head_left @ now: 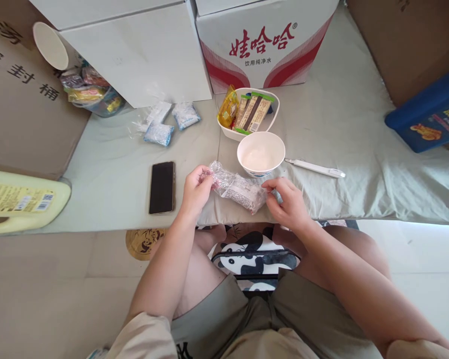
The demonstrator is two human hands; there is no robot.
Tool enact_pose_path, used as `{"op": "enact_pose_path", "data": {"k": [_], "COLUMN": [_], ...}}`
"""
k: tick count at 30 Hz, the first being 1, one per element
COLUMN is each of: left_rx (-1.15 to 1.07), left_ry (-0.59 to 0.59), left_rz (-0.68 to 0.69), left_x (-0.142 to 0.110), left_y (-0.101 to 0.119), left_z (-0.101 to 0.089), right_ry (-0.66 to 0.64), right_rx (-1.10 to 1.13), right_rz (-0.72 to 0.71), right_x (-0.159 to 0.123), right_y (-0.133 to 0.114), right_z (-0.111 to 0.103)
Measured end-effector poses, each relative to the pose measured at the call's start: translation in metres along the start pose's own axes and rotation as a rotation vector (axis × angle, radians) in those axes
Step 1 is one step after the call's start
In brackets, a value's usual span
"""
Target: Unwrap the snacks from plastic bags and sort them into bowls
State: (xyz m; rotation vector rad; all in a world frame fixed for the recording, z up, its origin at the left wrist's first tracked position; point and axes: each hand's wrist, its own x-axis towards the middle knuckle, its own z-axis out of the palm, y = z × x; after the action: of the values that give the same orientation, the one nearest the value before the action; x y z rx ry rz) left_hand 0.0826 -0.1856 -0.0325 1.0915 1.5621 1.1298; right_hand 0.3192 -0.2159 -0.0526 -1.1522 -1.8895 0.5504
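Between my two hands, at the front edge of the cloth-covered surface, lies a clear plastic packet (243, 193) with small print on it; its contents are hard to make out. My left hand (199, 187) pinches the crinkled left end of the packet. At the other end, my right hand (285, 200) has thumb and fingertips closed on the packet's right corner. Just behind the packet stands a white paper bowl (261, 153), with nothing visible inside. A white utility knife (316, 168) lies to the right of the bowl.
A dark phone (162, 188) lies left of my hands. Farther back are several small blue-and-white packets (159, 133) and a white tray (273, 119) of wrapped snacks. White boxes (262, 45) line the back. A yellow jug (26, 202) and a blue container (430, 114) stand at the sides.
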Motion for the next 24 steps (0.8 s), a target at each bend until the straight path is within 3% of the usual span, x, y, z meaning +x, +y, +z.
{"op": "enact_pose_path", "data": {"k": [11, 24], "left_rx": [0.049, 0.148], "left_ry": [-0.027, -0.104], "left_rz": [0.03, 0.058], "left_x": [0.002, 0.0], "left_y": [-0.003, -0.006], "left_z": [0.0, 0.001], "right_ry": [0.169, 0.122], "right_rx": [-0.011, 0.033], "right_rz": [0.065, 0.1], "right_x": [0.006, 0.005], "right_y": [0.007, 0.007], "right_z": [-0.012, -0.012]}}
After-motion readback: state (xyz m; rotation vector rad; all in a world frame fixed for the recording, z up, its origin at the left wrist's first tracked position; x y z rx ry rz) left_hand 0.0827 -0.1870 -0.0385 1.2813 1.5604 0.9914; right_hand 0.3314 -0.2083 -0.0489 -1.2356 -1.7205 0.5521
